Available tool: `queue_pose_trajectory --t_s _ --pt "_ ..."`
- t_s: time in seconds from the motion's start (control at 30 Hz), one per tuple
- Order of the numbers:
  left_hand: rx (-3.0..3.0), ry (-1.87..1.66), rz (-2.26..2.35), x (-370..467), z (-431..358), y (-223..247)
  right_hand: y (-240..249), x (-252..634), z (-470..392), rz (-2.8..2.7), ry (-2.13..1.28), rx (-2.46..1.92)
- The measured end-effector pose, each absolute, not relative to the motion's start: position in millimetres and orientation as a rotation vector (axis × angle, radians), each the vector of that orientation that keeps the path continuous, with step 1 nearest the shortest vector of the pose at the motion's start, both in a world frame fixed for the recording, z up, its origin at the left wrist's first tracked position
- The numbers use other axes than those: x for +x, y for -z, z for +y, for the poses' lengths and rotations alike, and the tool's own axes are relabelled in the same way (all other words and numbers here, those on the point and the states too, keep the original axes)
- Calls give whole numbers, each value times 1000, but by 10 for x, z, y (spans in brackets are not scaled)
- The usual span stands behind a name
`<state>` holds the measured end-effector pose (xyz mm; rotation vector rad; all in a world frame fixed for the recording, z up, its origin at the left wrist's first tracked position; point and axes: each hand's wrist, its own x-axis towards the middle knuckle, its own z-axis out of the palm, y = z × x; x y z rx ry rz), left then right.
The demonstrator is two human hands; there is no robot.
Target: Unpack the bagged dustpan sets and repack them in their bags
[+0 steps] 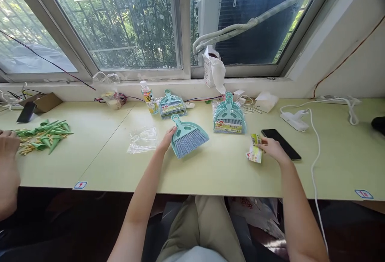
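Observation:
My left hand (169, 137) is closed on the edge of a teal dustpan (185, 127) with a small brush (191, 141) of grey-blue bristles set in it, held tilted over the table. My right hand (271, 148) pinches a yellow-green printed paper card (255, 149) just left of a black phone (281, 143). Behind them lie two groups of wrapped dustpan sets, one pile (229, 113) at the middle right and another (172, 105) near the bottle. A clear plastic bag (143, 139) lies flat to the left of my left hand.
A bottle (149, 98) stands at the back. A white cable with a power strip (294, 120) runs down the right side. Another person's hand (7, 143) is at the far left beside green cone-shaped pieces (49, 133). The table's front edge faces my lap.

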<state>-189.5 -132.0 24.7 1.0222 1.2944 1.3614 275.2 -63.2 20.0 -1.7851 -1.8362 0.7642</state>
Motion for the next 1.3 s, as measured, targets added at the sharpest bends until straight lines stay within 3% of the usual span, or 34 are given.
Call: queue_pose_trajectory --t_s 0.17,0.33,0.57,0.7,1.03,1.3 --pt "1281 -1134 1345 -1711 -1414 -301 -215 2907 -740 -2034 -108 -2172" --pt "1383 -1073 1356 -1649 -1441 -310 -456 2309 -1032 -1795 315 -2212" --pt "1416 -1121 1290 -1595 -1456 -338 -741 569 -1398 -2292 -254 -1430" --pt "1488 -1205 1383 -1594 -1417 -254 -669 -57 -1327 -2338 -324 -1447" --pt "1520 -1222 1310 -1610 -1376 -243 -709 48 -1098 -2207 -641 -1398" --pt "1415 -1314 1508 -1772 -1311 -168 -1029 331 -1119 -1750 -1168 -1250"
